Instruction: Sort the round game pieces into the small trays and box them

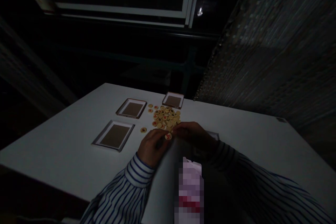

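Note:
A heap of small round wooden game pieces (165,116) with red and black marks lies on the white table (65,147). My left hand (152,147) is curled, its fingertips pinching one red-marked piece (168,136) at the near edge of the heap. My right hand (193,134) is curled too, with its fingertips touching the heap's near right side; what it holds, if anything, is hidden. One piece (143,130) lies apart to the left. Both sleeves are striped.
Three shallow white trays with brown bottoms stand on the table: near left (113,135), middle left (131,108), and behind the heap (173,100). A fourth tray's edge (213,134) shows behind my right hand. A woven wall rises at right. The room is dark.

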The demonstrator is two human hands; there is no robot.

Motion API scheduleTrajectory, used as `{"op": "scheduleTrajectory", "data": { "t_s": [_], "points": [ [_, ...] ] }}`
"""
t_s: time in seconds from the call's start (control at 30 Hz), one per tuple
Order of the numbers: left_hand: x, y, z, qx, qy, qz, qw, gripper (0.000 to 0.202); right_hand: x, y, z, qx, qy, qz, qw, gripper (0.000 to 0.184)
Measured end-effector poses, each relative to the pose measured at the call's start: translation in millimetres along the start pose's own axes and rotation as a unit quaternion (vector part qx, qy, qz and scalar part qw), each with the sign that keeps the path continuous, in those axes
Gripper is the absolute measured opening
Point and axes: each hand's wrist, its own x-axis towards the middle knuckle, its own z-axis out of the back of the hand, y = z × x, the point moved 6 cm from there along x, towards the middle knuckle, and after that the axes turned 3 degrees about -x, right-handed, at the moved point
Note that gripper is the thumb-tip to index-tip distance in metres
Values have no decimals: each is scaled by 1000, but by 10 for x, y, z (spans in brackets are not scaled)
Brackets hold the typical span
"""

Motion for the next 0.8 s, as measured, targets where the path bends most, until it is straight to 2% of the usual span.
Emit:
{"op": "scheduleTrajectory", "data": {
  "t_s": [0.17, 0.23, 0.33, 0.43, 0.5, 0.57, 0.67, 0.8],
  "points": [
    [45, -223, -223, -36, 36, -25, 998, 24, -248, -48, 109, 37, -8, 21, 999, 20],
    [60, -272, -311, -69, 42, -14, 997, 24, -343, -82, 177, 51, -21, 12, 998, 21],
    [82, -267, -454, -151, 51, 80, 984, 26, -479, -145, 285, 55, -50, -19, 997, 23],
    [94, -260, -603, -268, 68, 202, 940, 28, -607, -175, 370, 53, -80, -13, 995, 22],
    [107, -285, -680, -322, 80, 253, 909, 27, -687, -190, 402, 54, -93, 6, 994, 21],
    [115, -300, -743, -346, 91, 283, 890, 24, -759, -215, 420, 55, -103, 21, 993, 20],
    [113, -299, -838, -364, 112, 294, 877, 23, -842, -229, 425, 33, -102, 31, 994, 20],
    [94, -262, -950, -362, 130, 286, 878, 25, -885, -144, 438, -95, -83, 46, 991, 20]
  ]
}}
